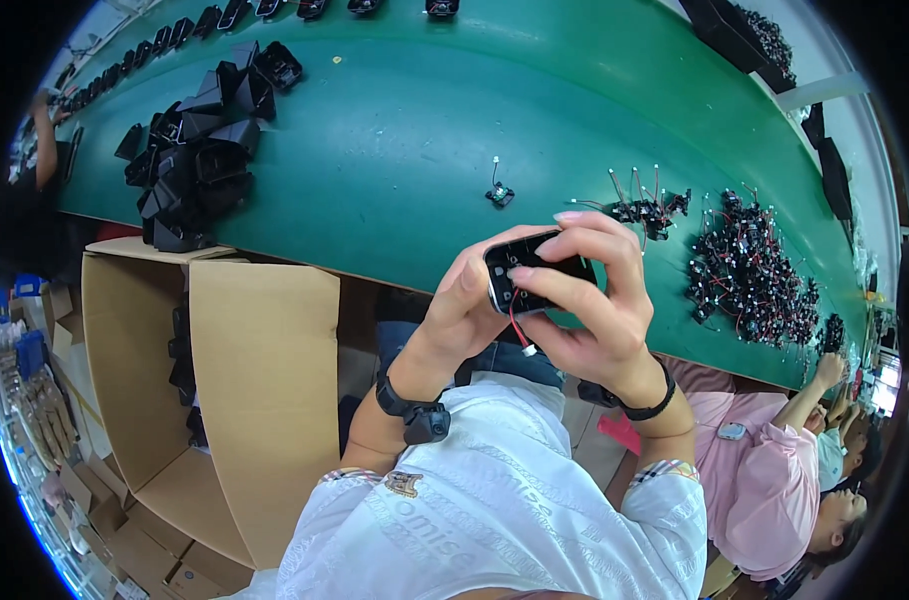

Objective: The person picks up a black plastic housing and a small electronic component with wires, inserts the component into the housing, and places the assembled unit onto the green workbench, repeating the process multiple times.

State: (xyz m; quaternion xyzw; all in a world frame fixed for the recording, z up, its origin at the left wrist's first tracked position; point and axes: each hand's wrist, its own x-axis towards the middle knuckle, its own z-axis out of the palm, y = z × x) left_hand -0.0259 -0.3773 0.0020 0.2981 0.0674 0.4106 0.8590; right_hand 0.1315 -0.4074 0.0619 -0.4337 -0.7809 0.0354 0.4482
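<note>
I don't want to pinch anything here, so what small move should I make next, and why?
Probably ease the red and dark wire aside before pressing anything: your left hand and right hand hold the black housing, and the wire hangs loose over its near edge, its white connector dangling close by the right hand, where it could snag.
</note>
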